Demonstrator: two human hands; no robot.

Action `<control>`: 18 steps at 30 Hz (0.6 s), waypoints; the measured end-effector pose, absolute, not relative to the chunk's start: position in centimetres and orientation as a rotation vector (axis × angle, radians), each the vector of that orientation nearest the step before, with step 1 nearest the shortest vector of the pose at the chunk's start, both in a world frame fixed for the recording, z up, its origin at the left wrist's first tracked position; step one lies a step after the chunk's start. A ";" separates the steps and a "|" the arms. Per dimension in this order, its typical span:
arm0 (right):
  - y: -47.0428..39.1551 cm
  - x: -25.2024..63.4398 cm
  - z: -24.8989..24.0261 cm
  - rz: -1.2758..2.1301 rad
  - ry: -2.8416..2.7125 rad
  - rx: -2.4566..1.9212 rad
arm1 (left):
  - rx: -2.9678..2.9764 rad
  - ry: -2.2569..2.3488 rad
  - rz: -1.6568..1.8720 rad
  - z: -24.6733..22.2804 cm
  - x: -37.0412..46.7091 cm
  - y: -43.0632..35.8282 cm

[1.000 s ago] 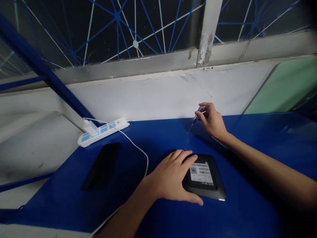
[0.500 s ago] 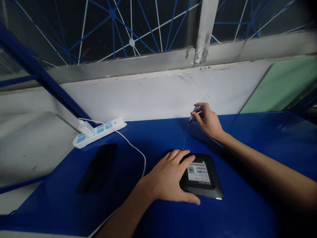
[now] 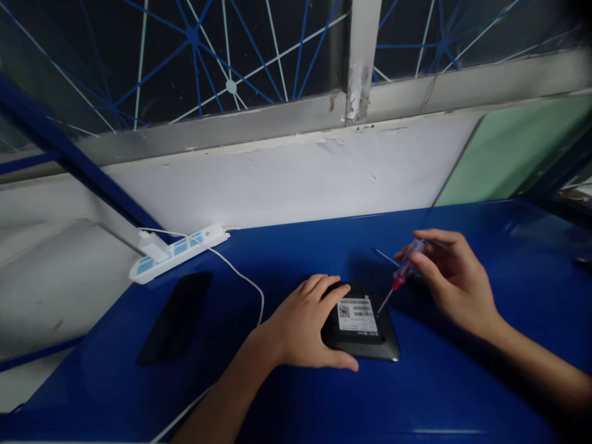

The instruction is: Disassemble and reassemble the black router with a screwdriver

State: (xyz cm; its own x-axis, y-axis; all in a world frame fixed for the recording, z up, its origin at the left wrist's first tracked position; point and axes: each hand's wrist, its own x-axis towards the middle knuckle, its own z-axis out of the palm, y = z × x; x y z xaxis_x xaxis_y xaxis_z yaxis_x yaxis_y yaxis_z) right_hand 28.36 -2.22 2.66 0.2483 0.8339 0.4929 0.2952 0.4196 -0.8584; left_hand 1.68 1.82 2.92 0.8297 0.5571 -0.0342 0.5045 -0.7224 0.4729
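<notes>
A black device (image 3: 388,342) with a white printed label lies on the blue table. My left hand (image 3: 303,324) rests over its left side, thumb along the near edge and fingers at the far edge, gripping it. My right hand (image 3: 456,277) is closed on a screwdriver (image 3: 407,264) with a clear handle and red collar. The screwdriver slants down to the left, its tip at the device's back, just right of the label. Whether the tip sits in a screw is too small to tell. Behind the screwdriver, a thin metal rod (image 3: 386,257) lies on the table, partly hidden.
A black phone-like slab (image 3: 176,317) lies at the left of the blue table (image 3: 296,246). Behind it, a white power strip (image 3: 180,253) holds a plug, and a white cable (image 3: 240,274) runs toward my left forearm. A wall stands along the far edge.
My right hand has brought the screwdriver from near the table's far edge toward me and onto the device. The view has shifted slightly; my left hand stays on the device.
</notes>
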 end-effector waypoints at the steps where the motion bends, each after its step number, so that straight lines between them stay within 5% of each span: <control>1: -2.6 28.3 2.4 0.518 -1.305 -1.138 | 2.540 0.784 0.153 2.9 1.6 1.9; 18: -3.3 27.6 1.8 0.660 -1.415 -1.148 | 2.581 0.803 0.100 3.5 1.5 2.0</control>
